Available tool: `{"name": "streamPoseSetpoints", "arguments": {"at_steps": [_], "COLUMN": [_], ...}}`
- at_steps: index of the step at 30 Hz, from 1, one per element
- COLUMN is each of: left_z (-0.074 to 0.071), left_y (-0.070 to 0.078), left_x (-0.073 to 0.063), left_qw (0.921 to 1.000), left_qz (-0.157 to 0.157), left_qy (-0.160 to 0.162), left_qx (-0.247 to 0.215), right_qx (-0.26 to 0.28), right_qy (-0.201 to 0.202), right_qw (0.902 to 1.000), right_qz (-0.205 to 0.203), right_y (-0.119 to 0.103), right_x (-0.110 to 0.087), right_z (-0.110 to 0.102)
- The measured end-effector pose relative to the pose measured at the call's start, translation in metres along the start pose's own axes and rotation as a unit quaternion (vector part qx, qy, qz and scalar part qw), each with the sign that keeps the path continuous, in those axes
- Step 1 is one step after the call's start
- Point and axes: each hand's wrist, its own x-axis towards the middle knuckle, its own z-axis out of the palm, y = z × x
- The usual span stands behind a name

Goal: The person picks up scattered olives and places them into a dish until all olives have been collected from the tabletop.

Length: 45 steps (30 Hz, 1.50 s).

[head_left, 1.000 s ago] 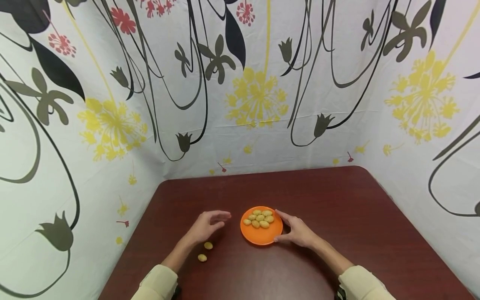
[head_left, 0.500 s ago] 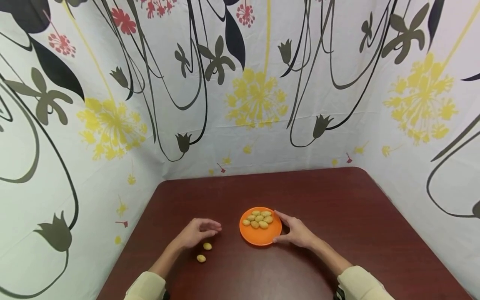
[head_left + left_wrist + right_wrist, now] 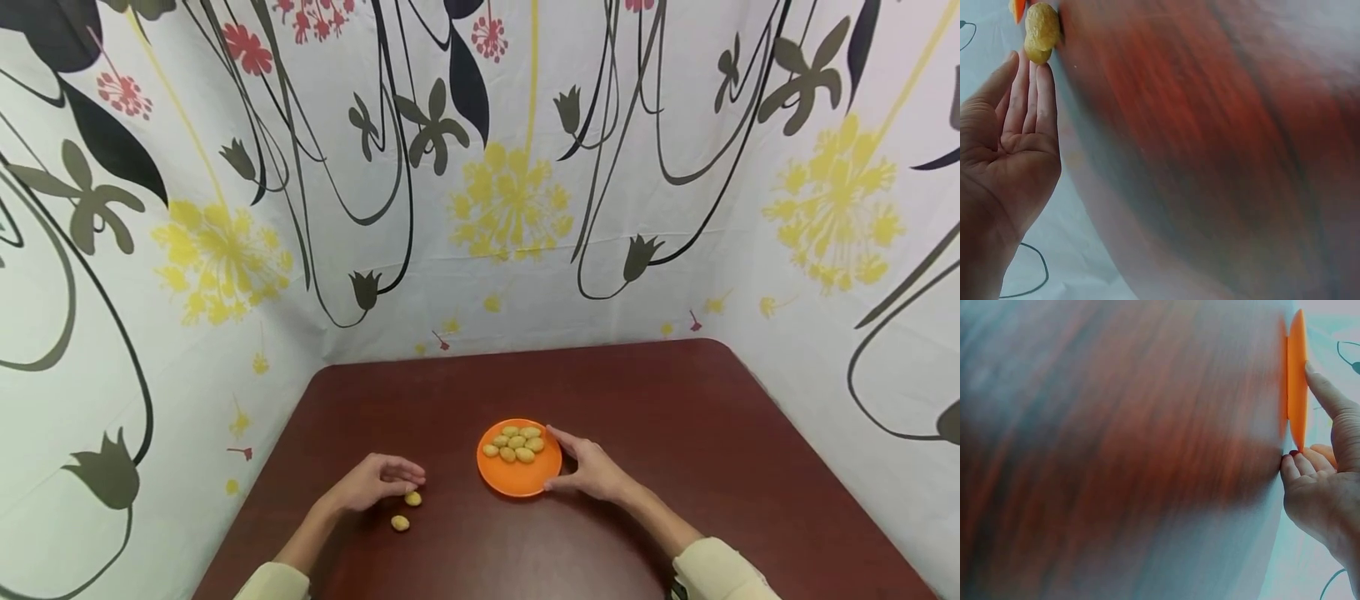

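Note:
My left hand (image 3: pixel 378 483) is low over the table, fingers extended with the thumb apart, right at the farther of two loose yellowish oval pieces (image 3: pixel 413 498). The nearer loose oval piece (image 3: pixel 400 523) lies just in front of it. In the left wrist view, the two wrinkled yellow pieces (image 3: pixel 1041 28) overlap beyond the fingertips, and nothing sits in the palm. My right hand (image 3: pixel 592 471) holds the right rim of the orange plate (image 3: pixel 517 482) between thumb and fingers. Several similar oval pieces (image 3: pixel 516 442) sit in rows on the far part of the plate.
The dark red-brown table (image 3: pixel 637 400) has rounded far corners. White cloth walls (image 3: pixel 420 300) with printed flowers stand along its back and both sides.
My left hand has moved left and toward me, away from the plate, to the farther loose piece. The right hand stays at the plate's rim.

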Motion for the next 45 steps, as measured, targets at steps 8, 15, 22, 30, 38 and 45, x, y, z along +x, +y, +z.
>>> {"name": "streamPoseSetpoints", "arguments": {"at_steps": [8, 15, 22, 30, 38, 45], "left_z": [0.005, 0.001, 0.003, 0.005, 0.006, 0.005], "left_y": [-0.009, -0.008, -0.006, -0.006, -0.009, -0.008], "left_x": [-0.013, -0.011, -0.012, -0.014, -0.012, -0.009], "left_qw": [0.9989, 0.9985, 0.9987, 0.9982, 0.9989, 0.9989], "left_qz": [0.028, 0.023, 0.026, 0.034, 0.037, 0.029], "left_qy": [-0.005, -0.006, 0.001, 0.009, 0.02, 0.032], "left_qx": [-0.038, -0.049, -0.044, -0.049, -0.021, 0.017], "right_qx": [0.008, 0.015, 0.01, 0.008, 0.0, -0.004], "right_qy": [-0.007, -0.002, 0.0, 0.001, 0.007, 0.009], "right_qw": [0.9999, 0.9999, 0.9999, 1.0, 1.0, 0.9999], "right_qz": [0.002, 0.002, 0.001, 0.005, -0.004, -0.008], "right_y": [0.003, 0.001, 0.001, 0.001, -0.001, -0.001], "right_x": [0.0, 0.0, 0.0, 0.002, 0.0, -0.001], "right_z": [0.002, -0.001, -0.002, -0.001, 0.0, 0.001]}}
